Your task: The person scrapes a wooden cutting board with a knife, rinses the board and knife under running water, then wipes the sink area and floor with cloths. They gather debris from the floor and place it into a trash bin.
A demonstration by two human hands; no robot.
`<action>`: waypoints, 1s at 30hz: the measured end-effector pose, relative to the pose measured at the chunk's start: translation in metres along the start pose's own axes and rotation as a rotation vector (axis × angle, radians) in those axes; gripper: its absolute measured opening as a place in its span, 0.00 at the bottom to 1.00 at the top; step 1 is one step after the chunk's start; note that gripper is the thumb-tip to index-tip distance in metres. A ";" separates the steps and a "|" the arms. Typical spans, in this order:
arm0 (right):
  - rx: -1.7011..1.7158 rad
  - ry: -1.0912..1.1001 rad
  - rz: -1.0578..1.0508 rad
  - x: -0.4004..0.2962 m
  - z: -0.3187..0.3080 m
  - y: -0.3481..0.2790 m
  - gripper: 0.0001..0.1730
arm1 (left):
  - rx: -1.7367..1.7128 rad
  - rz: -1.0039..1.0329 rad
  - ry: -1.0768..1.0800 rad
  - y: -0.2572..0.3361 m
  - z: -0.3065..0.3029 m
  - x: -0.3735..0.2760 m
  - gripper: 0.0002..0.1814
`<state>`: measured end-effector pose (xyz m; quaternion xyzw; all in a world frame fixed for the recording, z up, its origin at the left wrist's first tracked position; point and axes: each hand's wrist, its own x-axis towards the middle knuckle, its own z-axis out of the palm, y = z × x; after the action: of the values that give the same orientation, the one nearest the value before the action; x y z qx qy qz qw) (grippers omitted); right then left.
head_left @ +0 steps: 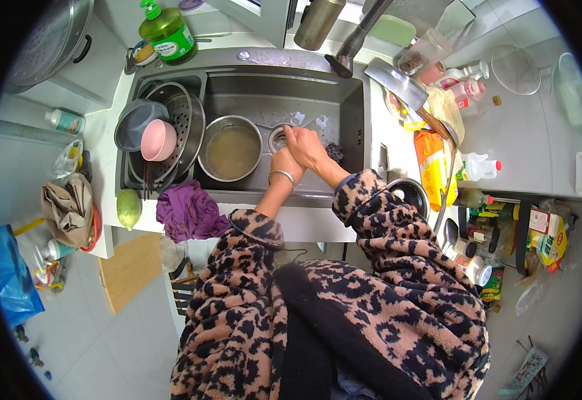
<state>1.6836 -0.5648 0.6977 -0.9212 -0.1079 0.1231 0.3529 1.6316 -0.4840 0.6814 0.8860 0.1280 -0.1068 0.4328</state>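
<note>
My left hand (288, 166) and my right hand (305, 146) are pressed together above the grey sink (251, 95), just at the near side of its drain (277, 141). The right hand lies against the left, and the fingers overlap so that I cannot see whether anything is between them. A bangle (284, 174) circles the left wrist. Beside the left hand stands a round metal pot (232, 149) of cloudy brownish water. A dark wire scourer (335, 151) lies on the sink floor to the right of my right hand.
At the sink's left, a metal colander (183, 112) holds a grey bowl (138, 122) and a pink bowl (159, 140). A purple cloth (191, 212) and a green vegetable (129, 209) lie on the near counter. A cleaver (398, 82) rests at the right; the faucet (351, 47) stands behind.
</note>
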 end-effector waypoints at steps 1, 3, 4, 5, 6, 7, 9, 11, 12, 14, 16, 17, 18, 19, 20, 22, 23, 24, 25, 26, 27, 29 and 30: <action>-0.020 0.033 0.025 0.003 0.001 0.001 0.29 | 0.011 0.001 -0.020 -0.001 0.002 0.001 0.19; -0.030 0.027 0.043 0.008 0.000 0.004 0.33 | 0.001 0.039 0.012 -0.006 0.005 0.004 0.18; -0.040 -0.032 0.062 0.010 -0.003 0.005 0.35 | -0.020 0.078 0.064 -0.009 0.005 0.005 0.17; 0.073 -0.025 0.124 0.012 -0.008 0.007 0.36 | -0.054 0.136 0.057 -0.013 0.003 0.005 0.15; 0.187 -0.089 0.187 0.014 -0.015 0.010 0.37 | -0.341 0.037 -0.061 -0.016 0.001 0.005 0.14; 0.303 -0.193 0.216 0.016 -0.025 0.013 0.39 | -0.637 -0.046 -0.240 -0.020 -0.004 0.004 0.12; 0.989 -0.419 0.465 0.017 -0.048 0.019 0.35 | -1.070 -0.113 -0.475 -0.021 -0.015 0.005 0.14; 1.071 -0.476 0.336 0.014 -0.067 0.024 0.24 | -1.380 -0.088 -0.563 -0.019 -0.027 0.004 0.22; 1.096 -0.485 0.294 0.012 -0.074 0.026 0.21 | -1.386 -0.057 -0.600 -0.018 -0.032 0.003 0.24; 1.139 -0.478 0.224 0.008 -0.084 0.027 0.17 | -1.413 0.018 -0.634 -0.016 -0.039 0.002 0.22; 1.178 -0.352 0.232 0.004 -0.091 0.028 0.15 | -1.448 0.028 -0.669 -0.017 -0.043 0.003 0.23; 1.231 -0.370 0.173 0.002 -0.094 0.029 0.14 | -1.469 -0.006 -0.688 -0.019 -0.044 0.004 0.25; 1.192 -0.326 0.200 -0.001 -0.097 0.029 0.13 | -1.500 -0.039 -0.705 -0.020 -0.045 0.005 0.27; 1.183 -0.259 0.224 -0.003 -0.099 0.029 0.13 | -1.533 -0.067 -0.670 -0.021 -0.045 0.005 0.27; 1.190 -0.216 0.219 -0.005 -0.101 0.029 0.13 | -1.574 -0.094 -0.633 -0.021 -0.044 0.006 0.28; 1.242 -0.046 0.191 -0.012 -0.101 0.027 0.18 | -1.656 -0.112 -0.556 -0.019 -0.041 0.005 0.29; 1.156 -0.189 0.165 -0.015 -0.099 0.025 0.20 | -1.697 -0.101 -0.517 -0.015 -0.039 0.004 0.29; 1.049 -0.228 0.177 -0.017 -0.097 0.024 0.22 | -1.683 -0.120 -0.445 -0.010 -0.038 0.003 0.30; 0.931 -0.193 0.254 -0.019 -0.094 0.022 0.25 | -1.747 -0.097 -0.565 -0.003 -0.035 0.004 0.30; 0.664 -0.205 -0.014 -0.020 -0.091 0.021 0.28 | -1.759 -0.105 -0.631 0.002 -0.036 0.002 0.30; 0.356 -0.229 -0.239 -0.021 -0.090 0.021 0.31 | -1.792 -0.111 -0.737 0.008 -0.035 0.002 0.30; 0.437 -0.118 -0.249 -0.024 -0.091 0.022 0.25 | -1.490 -0.137 -0.641 0.013 -0.043 -0.001 0.27; 0.514 -0.153 -0.155 -0.027 -0.094 0.024 0.22 | -1.257 -0.119 -0.591 0.014 -0.049 0.002 0.26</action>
<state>1.6894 -0.6490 0.7536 -0.7784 -0.1696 0.1884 0.5743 1.6414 -0.4532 0.7205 0.3926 0.0908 -0.2725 0.8737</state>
